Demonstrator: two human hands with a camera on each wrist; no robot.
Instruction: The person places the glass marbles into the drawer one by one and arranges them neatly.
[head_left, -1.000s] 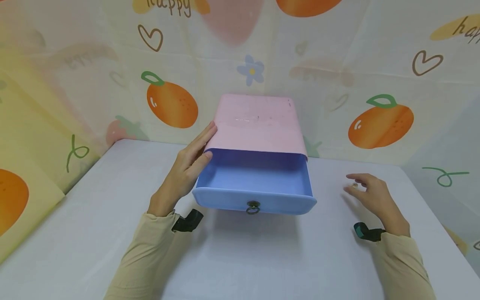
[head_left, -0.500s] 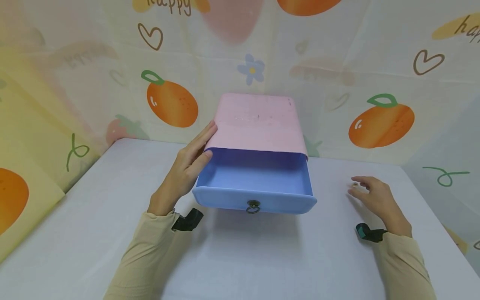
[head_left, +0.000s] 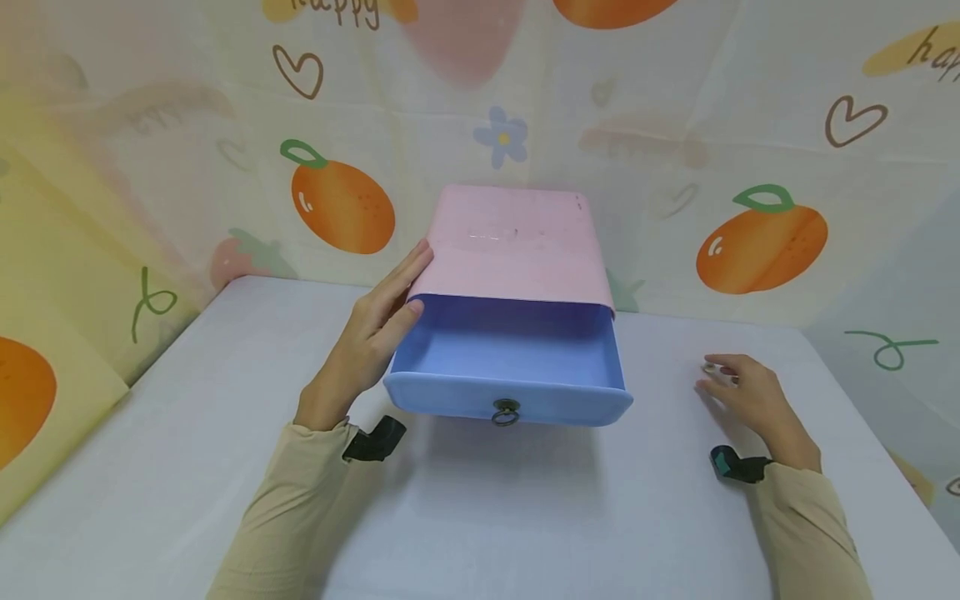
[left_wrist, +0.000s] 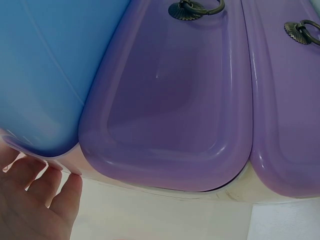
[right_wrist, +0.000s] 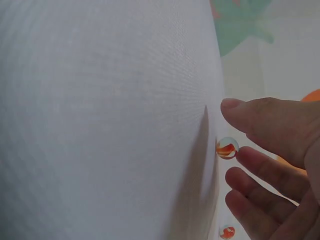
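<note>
My left hand (head_left: 360, 346) rests against the left side of a pink drawer cabinet (head_left: 517, 242), fingers extended along it. The cabinet's blue drawer (head_left: 510, 400) is pulled out, with a ring pull on its front. In the left wrist view, two purple drawers (left_wrist: 165, 100) sit beside the blue one, pushed in. To the right, my right hand (head_left: 750, 400) is low over the table, thumb and fingers apart. A clear glass marble (right_wrist: 227, 148) with an orange swirl lies by its index fingertip, unpinched. A second orange-patterned marble (right_wrist: 227, 232) sits lower in the right wrist view.
A white cloth covers the table (head_left: 517, 525). Behind it hangs a curtain (head_left: 637, 167) printed with oranges, hearts and flowers, close to the cabinet's back. Black wrist-worn camera mounts (head_left: 375, 440) stick out from both sleeves.
My right hand has shifted slightly to the right, and the marble that was between thumb and fingers now shows at the fingertips. The left hand, cabinet and drawer hold still.
</note>
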